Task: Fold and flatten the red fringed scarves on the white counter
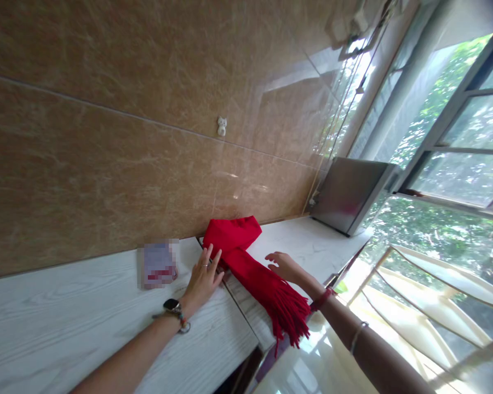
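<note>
A red fringed scarf [252, 273] lies folded across the white wood-grain tabletop [86, 312], its tasselled end hanging over the front edge. My left hand [205, 279], with a ring on a finger and a watch at the wrist, has its fingers spread beside the scarf's folded part, the fingertips at its left edge. On the other side, my right hand [286, 267] is just right of the scarf's long strip, fingers slightly bent and apart, holding nothing. Whether either hand presses on the cloth is hard to tell.
A blurred-out packet or picture [158, 265] lies left of my left hand. A grey box-like appliance [349, 191] stands at the far right end by the window. The tiled wall [127, 164] backs the tabletop, with a small white cat figure [222, 126] on it. A shelf rack [419, 290] stands at right.
</note>
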Demonstrator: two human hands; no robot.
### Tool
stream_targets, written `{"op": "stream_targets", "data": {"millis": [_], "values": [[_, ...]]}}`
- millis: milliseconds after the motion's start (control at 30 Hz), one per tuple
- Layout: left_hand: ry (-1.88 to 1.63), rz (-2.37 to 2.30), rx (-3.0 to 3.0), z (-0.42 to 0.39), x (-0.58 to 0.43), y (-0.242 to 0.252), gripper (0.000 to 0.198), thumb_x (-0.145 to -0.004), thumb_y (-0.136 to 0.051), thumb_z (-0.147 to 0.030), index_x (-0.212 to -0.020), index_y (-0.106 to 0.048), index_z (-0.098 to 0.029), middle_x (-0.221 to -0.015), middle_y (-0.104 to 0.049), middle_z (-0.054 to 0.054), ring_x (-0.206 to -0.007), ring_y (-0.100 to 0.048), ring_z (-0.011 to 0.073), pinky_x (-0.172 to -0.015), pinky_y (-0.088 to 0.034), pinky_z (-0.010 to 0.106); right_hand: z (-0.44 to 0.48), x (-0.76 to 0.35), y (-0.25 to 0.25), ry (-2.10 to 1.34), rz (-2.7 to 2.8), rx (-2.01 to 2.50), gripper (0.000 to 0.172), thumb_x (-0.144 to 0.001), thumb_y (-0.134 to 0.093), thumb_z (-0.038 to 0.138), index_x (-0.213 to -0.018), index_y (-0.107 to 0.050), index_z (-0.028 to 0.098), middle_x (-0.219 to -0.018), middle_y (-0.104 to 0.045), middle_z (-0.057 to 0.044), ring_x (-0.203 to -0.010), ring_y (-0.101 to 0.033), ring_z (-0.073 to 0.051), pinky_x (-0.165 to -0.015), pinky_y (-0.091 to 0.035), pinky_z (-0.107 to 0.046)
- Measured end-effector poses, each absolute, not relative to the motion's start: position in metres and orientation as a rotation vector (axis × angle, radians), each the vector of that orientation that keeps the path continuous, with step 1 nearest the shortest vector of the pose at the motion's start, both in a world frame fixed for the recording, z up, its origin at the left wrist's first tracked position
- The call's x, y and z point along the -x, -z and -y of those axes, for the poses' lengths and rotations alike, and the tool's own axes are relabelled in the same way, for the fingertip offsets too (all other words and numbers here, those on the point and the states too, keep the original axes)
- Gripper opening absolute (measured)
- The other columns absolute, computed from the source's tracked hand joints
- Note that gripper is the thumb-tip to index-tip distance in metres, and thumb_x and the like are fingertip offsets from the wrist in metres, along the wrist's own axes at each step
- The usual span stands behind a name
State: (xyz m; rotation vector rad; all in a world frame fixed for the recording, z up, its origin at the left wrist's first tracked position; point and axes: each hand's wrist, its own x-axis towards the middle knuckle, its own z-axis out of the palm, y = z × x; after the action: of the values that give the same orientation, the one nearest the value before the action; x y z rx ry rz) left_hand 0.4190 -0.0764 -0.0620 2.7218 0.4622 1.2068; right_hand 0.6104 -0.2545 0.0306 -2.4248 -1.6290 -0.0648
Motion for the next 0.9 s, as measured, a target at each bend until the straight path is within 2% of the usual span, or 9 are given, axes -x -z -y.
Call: {"op": "stream_targets", "data": {"millis": [133, 267, 400, 467, 633, 733, 800, 900], "values": [[-1.331, -0.55, -2.659, 0.036, -0.418, 0.073, 0.059, -0.089, -0.037, -0.035, -0.139, -0.012, -0.017, -0.143, -0.02, 0.018, -0.131, -0.02, 0.0287, -0.098, -0.034, 0.047, 0.196, -0.575, -0.036, 0.389, 1.914, 2.138, 0.039, -0.081, -0.045, 0.016, -0.12, -0.05, 0.014, -0.115, -0.056, -0.011, -0.104, -0.052, -0.019, -0.089, -0.04, -0.03], [-1.386, -0.614, -2.582, 0.011, -0.424, 0.073, 0.052, -0.091, -0.031, -0.036, -0.137, -0.021, -0.014, -0.14, -0.029, 0.017, -0.13, -0.026, 0.0257, -0.101, -0.034, 0.043, 0.151, -0.548, -0.024, 0.634, 2.118, 2.151, 0.036, -0.087, -0.039, 0.016, -0.122, -0.048, 0.016, -0.125, -0.05, -0.013, -0.114, -0.045, -0.024, -0.09, -0.039, -0.035], [-1.4, -0.63, -2.519, 0.005, -0.444, 0.066, 0.046, -0.092, -0.026, -0.029, -0.133, -0.029, -0.011, -0.137, -0.036, 0.017, -0.127, -0.033, 0.0232, -0.1, -0.036, 0.04, 0.137, -0.555, -0.012, 0.577, 2.169, 2.179, 0.028, -0.088, -0.04, 0.016, -0.111, -0.055, 0.015, -0.109, -0.061, -0.011, -0.101, -0.055, -0.02, -0.087, -0.041, -0.03], [-1.361, -0.604, -2.5, 0.006, -0.452, 0.064, 0.044, -0.092, -0.025, -0.027, -0.133, -0.031, -0.013, -0.135, -0.04, 0.014, -0.125, -0.036, 0.0218, -0.1, -0.037, 0.04, 0.14, -0.565, -0.01, 0.573, 2.144, 2.105, 0.028, -0.087, -0.04, 0.015, -0.112, -0.055, 0.014, -0.11, -0.061, -0.01, -0.101, -0.056, -0.019, -0.089, -0.04, -0.028], [-1.278, -0.508, -2.48, 0.006, -0.455, 0.064, 0.043, -0.091, -0.023, -0.024, -0.131, -0.037, -0.013, -0.135, -0.041, 0.01, -0.127, -0.032, 0.0187, -0.105, -0.03, 0.039, 0.156, -0.575, -0.01, 0.547, 2.054, 2.023, 0.038, -0.085, -0.034, 0.008, -0.118, -0.053, 0.014, -0.119, -0.058, -0.01, -0.11, -0.052, -0.018, -0.095, -0.037, -0.031], [-1.246, -0.562, -2.432, 0.004, -0.456, 0.064, 0.041, -0.091, -0.023, -0.023, -0.124, -0.046, -0.014, -0.133, -0.043, 0.01, -0.124, -0.037, 0.0186, -0.104, -0.031, 0.039, 0.159, -0.568, -0.008, 0.538, 2.149, 1.997, 0.044, -0.082, -0.035, 0.008, -0.123, -0.049, 0.016, -0.126, -0.052, -0.009, -0.117, -0.045, -0.02, -0.097, -0.035, -0.036], [-1.195, -0.614, -2.38, 0.002, -0.459, 0.063, 0.041, -0.091, -0.022, -0.023, -0.122, -0.048, -0.016, -0.126, -0.051, 0.009, -0.119, -0.044, 0.0185, -0.1, -0.036, 0.039, 0.159, -0.561, -0.005, 0.534, 2.192, 1.982, 0.047, -0.082, -0.037, 0.011, -0.128, -0.044, 0.019, -0.132, -0.046, -0.008, -0.121, -0.04, -0.021, -0.098, -0.034, -0.039], [-1.14, -0.585, -2.348, 0.001, -0.462, 0.062, 0.043, -0.091, -0.02, -0.024, -0.124, -0.047, -0.014, -0.121, -0.055, 0.009, -0.115, -0.047, 0.0168, -0.099, -0.037, 0.036, 0.155, -0.55, 0.002, 0.527, 2.197, 2.022, 0.052, -0.082, -0.046, 0.027, -0.133, -0.036, 0.022, -0.137, -0.039, -0.009, -0.125, -0.034, -0.026, -0.098, -0.034, -0.045]]}}
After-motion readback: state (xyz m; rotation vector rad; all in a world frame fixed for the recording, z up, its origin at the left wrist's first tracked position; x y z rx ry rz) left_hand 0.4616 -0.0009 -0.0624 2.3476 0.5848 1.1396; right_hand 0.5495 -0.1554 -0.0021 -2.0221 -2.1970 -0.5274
